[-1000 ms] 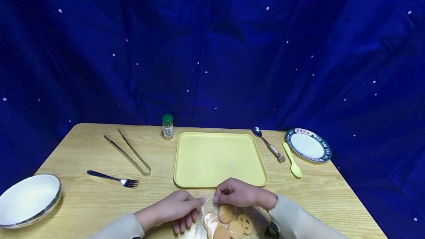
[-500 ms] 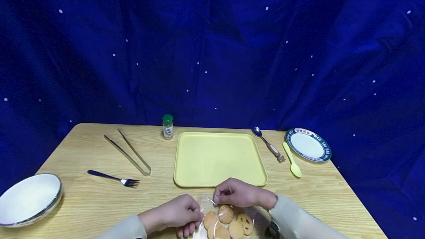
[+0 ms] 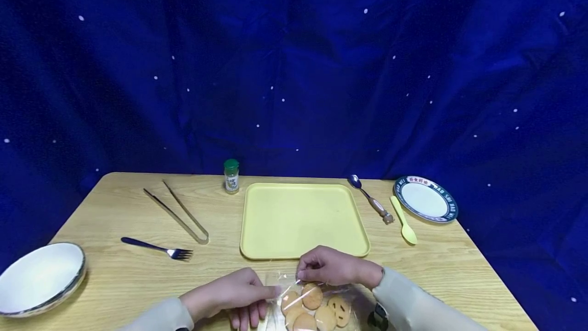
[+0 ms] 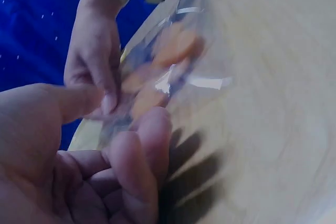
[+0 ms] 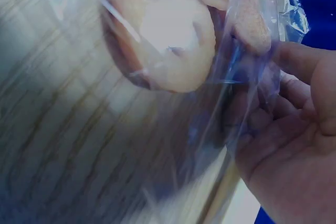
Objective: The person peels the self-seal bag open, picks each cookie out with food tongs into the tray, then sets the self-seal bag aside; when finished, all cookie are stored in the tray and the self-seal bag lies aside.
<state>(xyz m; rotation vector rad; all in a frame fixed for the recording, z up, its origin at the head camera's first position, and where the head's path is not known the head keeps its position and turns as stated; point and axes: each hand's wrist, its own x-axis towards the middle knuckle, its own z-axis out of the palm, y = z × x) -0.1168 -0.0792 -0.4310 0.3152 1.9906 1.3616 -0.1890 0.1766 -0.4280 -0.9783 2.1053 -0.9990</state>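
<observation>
A clear plastic bag [image 3: 286, 282] of round biscuits [image 3: 312, 296] lies at the front of the table. My right hand [image 3: 328, 267] pinches the bag's far edge between thumb and fingers; the right wrist view shows the film running into its grip [image 5: 294, 98]. At the bag's left side is my left hand [image 3: 236, 292], thumb straight and overlapping the film in the head view. In the left wrist view its thumb and loosely bent fingers [image 4: 139, 161] stand apart. One biscuit [image 5: 163, 35] has small slots like a face.
A yellow tray [image 3: 303, 221] sits just beyond the hands. Tongs [image 3: 181, 216], a fork [image 3: 158, 246], a white bowl [image 3: 41, 277] and a green-capped shaker [image 3: 231, 176] are leftward. A bear-handled spoon [image 3: 371, 199], yellow spoon [image 3: 404, 221] and rimmed plate [image 3: 424, 199] are rightward.
My left hand closes in at the bag's left edge by half a second ago, then draws slightly left with its thumb stretched out. My right hand keeps its place on the bag.
</observation>
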